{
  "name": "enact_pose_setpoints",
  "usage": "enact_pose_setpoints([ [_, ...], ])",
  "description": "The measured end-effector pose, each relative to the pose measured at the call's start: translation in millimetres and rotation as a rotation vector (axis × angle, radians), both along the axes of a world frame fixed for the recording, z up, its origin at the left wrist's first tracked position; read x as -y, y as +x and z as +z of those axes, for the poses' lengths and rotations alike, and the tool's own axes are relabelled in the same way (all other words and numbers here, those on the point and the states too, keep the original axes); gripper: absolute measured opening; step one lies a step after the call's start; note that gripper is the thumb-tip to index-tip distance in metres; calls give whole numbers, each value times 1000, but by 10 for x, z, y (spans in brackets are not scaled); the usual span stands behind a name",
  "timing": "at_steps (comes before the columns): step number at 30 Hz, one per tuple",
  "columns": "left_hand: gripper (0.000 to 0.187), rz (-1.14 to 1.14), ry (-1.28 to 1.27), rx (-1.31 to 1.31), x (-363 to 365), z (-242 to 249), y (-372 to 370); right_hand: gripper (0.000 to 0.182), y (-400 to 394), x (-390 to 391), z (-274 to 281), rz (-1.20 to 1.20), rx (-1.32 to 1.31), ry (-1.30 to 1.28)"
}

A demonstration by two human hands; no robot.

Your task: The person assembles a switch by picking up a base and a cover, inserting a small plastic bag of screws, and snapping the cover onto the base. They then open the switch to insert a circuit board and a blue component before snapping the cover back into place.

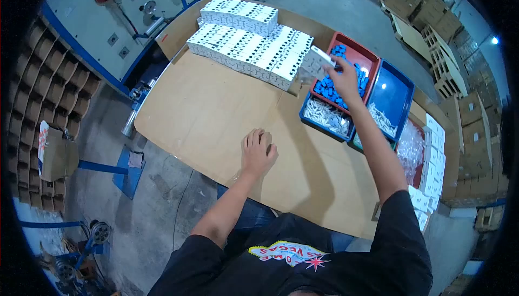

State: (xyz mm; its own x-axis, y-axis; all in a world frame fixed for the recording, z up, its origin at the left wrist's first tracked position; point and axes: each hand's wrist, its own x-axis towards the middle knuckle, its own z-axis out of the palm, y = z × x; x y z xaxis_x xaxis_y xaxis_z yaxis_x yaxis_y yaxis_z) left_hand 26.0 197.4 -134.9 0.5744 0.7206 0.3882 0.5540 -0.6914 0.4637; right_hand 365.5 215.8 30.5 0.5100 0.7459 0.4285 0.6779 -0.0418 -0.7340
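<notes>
My right hand reaches over the trays with its fingers closed on a small white box, held beside the right end of the stacked boxes. Part of that box is blurred. Beneath this hand is a red tray with blue pieces in it. My left hand lies on the cardboard tabletop, its fingers loosely extended and thumb apart, with nothing seen in it. Rows of white boxes with dark marks stand at the far side, a second layer on top at the back.
A blue tray holds white plastic pieces; a smaller tray with similar pieces stands nearer. Clear plastic bags and more white boxes lie at the right. A blue-and-grey machine stands beyond the table's left edge.
</notes>
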Motion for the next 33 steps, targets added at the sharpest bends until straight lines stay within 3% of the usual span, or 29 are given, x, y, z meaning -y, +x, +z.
enact_pose_setpoints([
  [4,45,47,-36,-47,-24,58,9,39,520,-981,-106,7,-30,112],
  [6,43,35,-39,-63,-15,88,19,39,689,-1347,-154,-162,128,60],
  [10,43,29,-73,-108,-35,130,21,37,941,-1921,-299,-171,213,-14],
  [12,44,30,-96,-116,-52,122,22,38,1015,-2161,-431,-201,469,91],
  [17,47,36,-74,-70,-80,145,26,30,1071,-2567,-551,-172,349,-59],
  [27,52,16,-142,-60,-108,148,46,33,866,-3066,-806,-328,327,29],
  [33,51,14,-144,-101,-107,138,60,35,865,-3206,-894,-268,310,94],
])
